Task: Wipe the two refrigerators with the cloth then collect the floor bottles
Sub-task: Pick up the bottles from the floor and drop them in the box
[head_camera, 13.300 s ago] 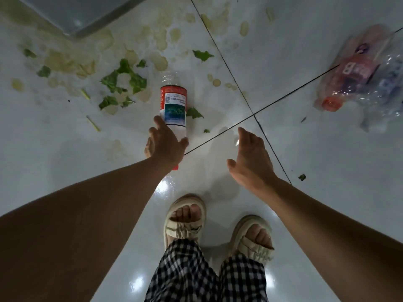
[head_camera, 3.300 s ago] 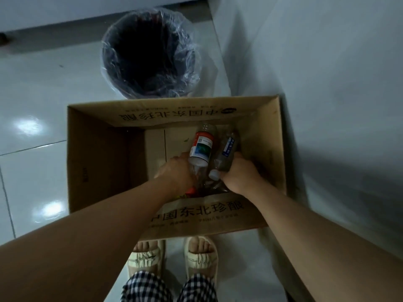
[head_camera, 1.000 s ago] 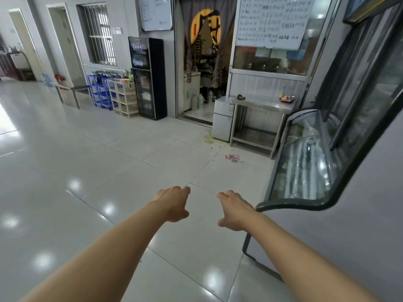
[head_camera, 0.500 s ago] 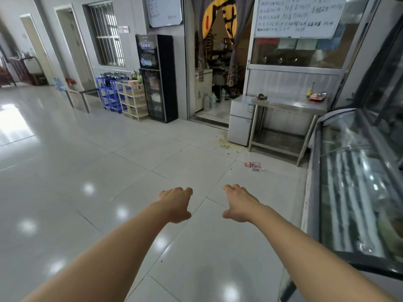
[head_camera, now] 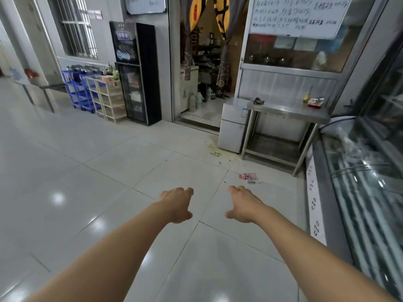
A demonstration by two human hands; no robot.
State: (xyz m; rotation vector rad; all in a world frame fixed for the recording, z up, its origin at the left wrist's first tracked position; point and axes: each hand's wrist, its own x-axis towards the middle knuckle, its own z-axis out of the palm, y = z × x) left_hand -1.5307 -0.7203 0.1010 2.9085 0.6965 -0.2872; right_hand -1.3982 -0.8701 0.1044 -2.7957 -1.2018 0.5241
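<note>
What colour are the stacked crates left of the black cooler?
Blue crates, seen in the head view.

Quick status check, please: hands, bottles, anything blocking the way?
Left hand, right hand: open, empty. Crushed clear plastic bottles on tile ahead. Path unobstructed.

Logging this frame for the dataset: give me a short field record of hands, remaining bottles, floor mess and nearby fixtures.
left hand: empty, fingers loosely curled, held out over the floor
right hand: empty, fingers relaxed, held out over the floor
bottles on floor: crushed plastic ones, ahead of the hands, near the steel table
steel table: against the wall, small items on top
small white refrigerator: left of the table
floor mess: green scraps by the refrigerator
glass display case: along the right
</note>
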